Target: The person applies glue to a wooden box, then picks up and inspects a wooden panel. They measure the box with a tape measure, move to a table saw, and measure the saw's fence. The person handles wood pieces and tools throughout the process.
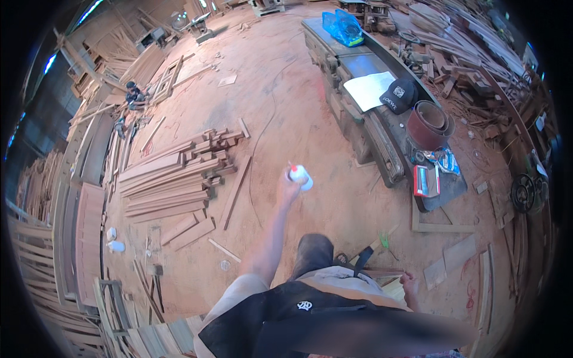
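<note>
From where I stand, the dusty floor (337, 224) spreads widest. A long machine bench (385, 146) runs along the person's right, and a pile of reddish planks (173, 176) lies to the left. On the bench are a white sheet (367, 90), a coiled brown band (422, 131) and a dark cap (400, 95). The red-topped white bottle (303, 179) is held out ahead of the person, over the floor between pile and bench. The left hand (289, 190) has closed fingers around it. The right hand (409, 286) is low at the person's side, fingers bent; whether it grips anything I cannot tell.
</note>
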Motion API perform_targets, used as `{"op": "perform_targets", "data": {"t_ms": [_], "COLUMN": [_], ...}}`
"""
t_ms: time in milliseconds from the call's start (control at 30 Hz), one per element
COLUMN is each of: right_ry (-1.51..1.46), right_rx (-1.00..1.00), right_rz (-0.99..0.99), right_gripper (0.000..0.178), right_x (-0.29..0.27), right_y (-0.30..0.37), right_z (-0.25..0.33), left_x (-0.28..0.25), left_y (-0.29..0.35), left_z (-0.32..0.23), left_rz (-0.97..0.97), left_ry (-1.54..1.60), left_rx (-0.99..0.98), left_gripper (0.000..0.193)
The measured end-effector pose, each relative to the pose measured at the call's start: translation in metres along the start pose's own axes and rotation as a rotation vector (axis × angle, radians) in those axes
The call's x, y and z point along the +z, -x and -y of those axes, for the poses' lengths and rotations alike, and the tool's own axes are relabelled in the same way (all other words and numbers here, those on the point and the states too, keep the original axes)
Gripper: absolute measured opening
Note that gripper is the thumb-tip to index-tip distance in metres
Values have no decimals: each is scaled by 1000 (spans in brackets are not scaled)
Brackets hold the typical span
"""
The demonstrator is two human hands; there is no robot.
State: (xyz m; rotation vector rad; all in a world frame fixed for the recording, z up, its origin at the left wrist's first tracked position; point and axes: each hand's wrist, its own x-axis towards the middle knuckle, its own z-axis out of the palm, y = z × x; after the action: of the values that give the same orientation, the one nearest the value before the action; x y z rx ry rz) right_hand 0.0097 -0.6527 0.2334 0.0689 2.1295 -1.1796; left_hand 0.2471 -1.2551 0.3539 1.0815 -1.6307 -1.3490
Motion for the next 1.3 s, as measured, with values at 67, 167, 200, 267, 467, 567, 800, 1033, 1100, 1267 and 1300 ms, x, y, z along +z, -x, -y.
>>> {"op": "perform_targets", "data": {"t_ms": [67,167,200,267,467,567,800,1033,1100,1267,1300], "right_ry": [-39,-34,-88,-179,-525,-588,-303,-642,-689,-914,-893], "right_rx": [-39,-109,-97,-55,435,597,638,690,796,916,912], "right_rz": [-43,-51,-69,-175,-527,-550,-425,-919,-887,-807,-820], "right_gripper": [48,50,50,45,42,37,38,39,40,42,41], "right_x": [10,32,41,62,166,236,364,427,447,524,539], "right_y": [-18,-48,-56,-67,-51,-19,50,65,65,60,55], "right_z": [35,59,60,57,66,98,187,227,233,247,245], "left_x": [22,73,91,145,310,379,486,519,507,414,393], "left_y": [-72,-187,-230,-316,-567,-663,-817,-777,-763,-693,-666], "left_z": [-22,-50,-61,-81,-140,-130,-47,-40,-44,-40,-40], "left_rz": [19,152,222,185,381,481,592,566,481,640,820], "left_ry": [-12,64,43,19,-16,1,-470,-798,-864,-566,-402], "left_rx": [37,110,143,220,165,-14,397,677,558,861,699], "left_gripper": [58,54,56,62,58,52,48,94,102,75,69]}}
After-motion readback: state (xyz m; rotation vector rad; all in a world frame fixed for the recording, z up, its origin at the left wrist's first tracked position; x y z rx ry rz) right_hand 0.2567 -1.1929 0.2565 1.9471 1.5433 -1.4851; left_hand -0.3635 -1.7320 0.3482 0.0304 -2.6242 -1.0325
